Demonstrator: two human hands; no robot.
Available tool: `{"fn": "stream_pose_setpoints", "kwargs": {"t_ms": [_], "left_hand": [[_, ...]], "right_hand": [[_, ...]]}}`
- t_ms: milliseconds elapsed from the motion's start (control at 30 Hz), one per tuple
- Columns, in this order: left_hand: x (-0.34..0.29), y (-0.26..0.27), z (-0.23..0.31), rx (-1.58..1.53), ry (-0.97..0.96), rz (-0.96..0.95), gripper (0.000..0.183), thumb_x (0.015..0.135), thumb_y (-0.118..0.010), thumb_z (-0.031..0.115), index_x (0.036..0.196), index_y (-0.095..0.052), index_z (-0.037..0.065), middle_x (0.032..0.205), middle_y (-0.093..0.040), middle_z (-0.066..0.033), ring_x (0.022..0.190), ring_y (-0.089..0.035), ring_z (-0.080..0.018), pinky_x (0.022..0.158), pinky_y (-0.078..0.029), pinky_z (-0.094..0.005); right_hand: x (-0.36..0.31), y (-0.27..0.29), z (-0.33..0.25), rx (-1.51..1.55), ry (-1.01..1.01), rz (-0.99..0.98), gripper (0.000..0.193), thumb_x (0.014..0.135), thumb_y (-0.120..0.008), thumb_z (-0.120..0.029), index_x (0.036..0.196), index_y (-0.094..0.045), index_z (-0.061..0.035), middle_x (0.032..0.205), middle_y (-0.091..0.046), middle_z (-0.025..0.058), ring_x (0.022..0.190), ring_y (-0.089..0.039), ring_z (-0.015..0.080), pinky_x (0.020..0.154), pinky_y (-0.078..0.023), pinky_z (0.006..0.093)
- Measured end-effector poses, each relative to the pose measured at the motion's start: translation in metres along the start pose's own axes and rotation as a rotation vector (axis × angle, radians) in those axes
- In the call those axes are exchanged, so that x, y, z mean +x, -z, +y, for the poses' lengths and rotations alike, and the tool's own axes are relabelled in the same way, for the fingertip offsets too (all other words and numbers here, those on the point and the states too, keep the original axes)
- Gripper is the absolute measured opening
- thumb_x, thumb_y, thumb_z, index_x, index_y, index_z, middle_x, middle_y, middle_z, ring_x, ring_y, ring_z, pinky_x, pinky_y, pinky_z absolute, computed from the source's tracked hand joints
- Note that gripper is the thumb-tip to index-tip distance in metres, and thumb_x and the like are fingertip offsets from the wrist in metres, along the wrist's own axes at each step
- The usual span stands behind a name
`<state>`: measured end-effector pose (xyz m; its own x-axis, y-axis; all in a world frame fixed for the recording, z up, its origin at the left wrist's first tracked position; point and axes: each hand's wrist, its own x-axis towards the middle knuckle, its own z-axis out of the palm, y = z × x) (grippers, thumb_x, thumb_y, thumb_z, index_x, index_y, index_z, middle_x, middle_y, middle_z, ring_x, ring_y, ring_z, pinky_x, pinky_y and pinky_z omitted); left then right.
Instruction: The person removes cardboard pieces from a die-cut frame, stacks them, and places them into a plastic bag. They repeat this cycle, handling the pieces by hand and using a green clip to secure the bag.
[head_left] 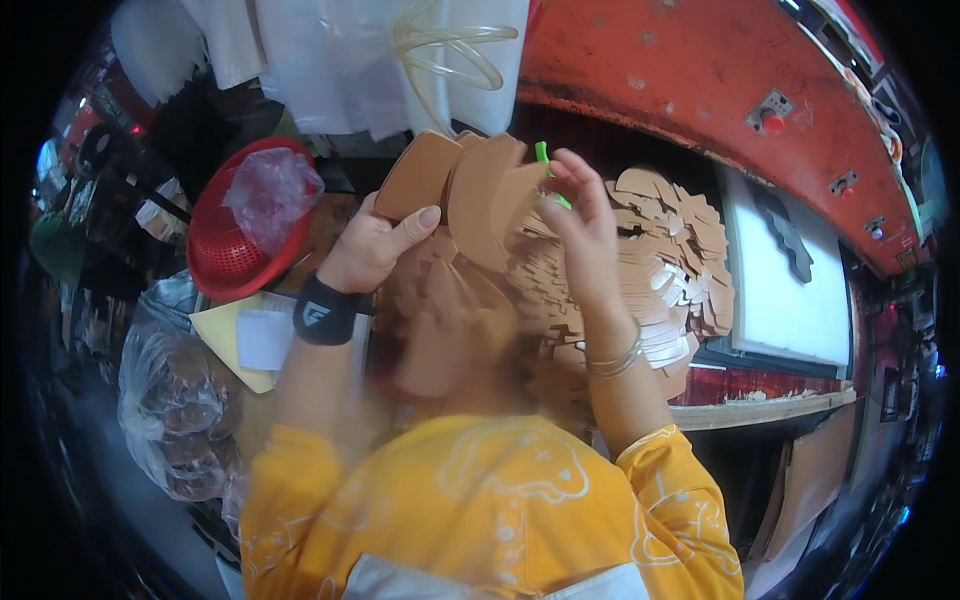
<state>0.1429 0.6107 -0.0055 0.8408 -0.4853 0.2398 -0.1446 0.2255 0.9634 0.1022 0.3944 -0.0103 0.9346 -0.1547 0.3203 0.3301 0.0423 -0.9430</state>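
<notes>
My left hand (pixel 370 245) is closed on a stack of tan die-cut pieces (pixel 488 205), thumb on top. The pieces are flat with curved edges, and they fan out between my hands. At the right end of this stack, my right hand (pixel 588 225) has its fingers curled around a small bright-green object (pixel 542 153). Only bits of the green object show, so its exact kind is unclear. Below the stack lie more tan pieces, blurred. A large heap of the same cut pieces (pixel 685 250) spreads beside and behind my right wrist.
A red perforated basket (pixel 225 262) with a clear plastic bag stands at the left, above yellow and white papers (pixel 225 340) and another clear bag (pixel 170 410). At the right, a dark wavy strip (pixel 785 238) rests on a white board (pixel 800 300), below a red machine (pixel 690 70) with knobs.
</notes>
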Motion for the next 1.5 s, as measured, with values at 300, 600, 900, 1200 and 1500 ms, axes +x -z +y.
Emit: {"fn": "stream_pose_setpoints", "kwargs": {"t_ms": [300,600,900,1200,1500], "left_hand": [[0.02,-0.005,0.05,0.196,0.263,-0.337,0.028,0.083,-0.061,0.012,0.107,-0.055,-0.001,0.089,-0.061,-0.0016,0.08,-0.053,-0.0071,0.071,-0.046,-0.0246],[0.04,0.02,0.016,0.404,0.4,-0.503,0.036,0.067,-0.072,0.006,0.092,-0.046,0.003,0.079,-0.056,-0.0023,0.072,-0.053,-0.0079,0.065,-0.046,-0.0235],[-0.045,0.043,0.004,0.005,-0.266,0.286,0.034,0.083,-0.063,0.034,0.067,-0.053,0.005,0.068,-0.058,-0.0022,0.061,-0.054,-0.0106,0.057,-0.043,-0.0203],[-0.088,-0.006,-0.13,-1.168,0.064,0.183,0.084,0.079,-0.044,0.067,0.137,-0.028,0.009,0.136,-0.038,-0.0104,0.123,-0.039,-0.0283,0.103,-0.031,-0.0429],[-0.099,-0.024,-0.12,-1.285,0.192,0.306,0.056,0.088,-0.047,0.03,0.136,-0.031,0.006,0.135,-0.04,-0.0137,0.121,-0.041,-0.0316,0.102,-0.032,-0.0442]], "right_hand": [[0.049,0.015,-0.049,-0.101,-0.032,-0.522,0.089,0.076,-0.061,-0.052,0.136,-0.026,0.0033,0.13,-0.042,0.0213,0.116,-0.046,0.0235,0.097,-0.036,0.0341],[0.044,-0.012,-0.013,-0.186,-0.56,-0.983,0.053,0.075,-0.068,-0.023,0.117,-0.05,0.0041,0.102,-0.06,0.0088,0.087,-0.056,0.0132,0.076,-0.046,0.0248],[0.062,-0.026,-0.014,0.304,-0.697,-0.662,0.039,0.079,-0.058,-0.004,0.116,-0.049,0.0077,0.107,-0.058,0.0108,0.093,-0.058,0.0189,0.083,-0.047,0.0307],[-0.043,-0.031,-0.008,0.341,-0.943,-0.24,0.044,0.079,-0.06,-0.008,0.121,-0.047,0.0001,0.099,-0.059,0.0089,0.087,-0.058,0.0193,0.075,-0.048,0.0294],[-0.055,-0.02,-0.011,-0.966,0.184,-0.509,0.072,0.075,-0.068,-0.026,0.132,-0.033,0.0006,0.127,-0.042,0.0236,0.116,-0.044,0.0359,0.094,-0.04,0.0393]]}}
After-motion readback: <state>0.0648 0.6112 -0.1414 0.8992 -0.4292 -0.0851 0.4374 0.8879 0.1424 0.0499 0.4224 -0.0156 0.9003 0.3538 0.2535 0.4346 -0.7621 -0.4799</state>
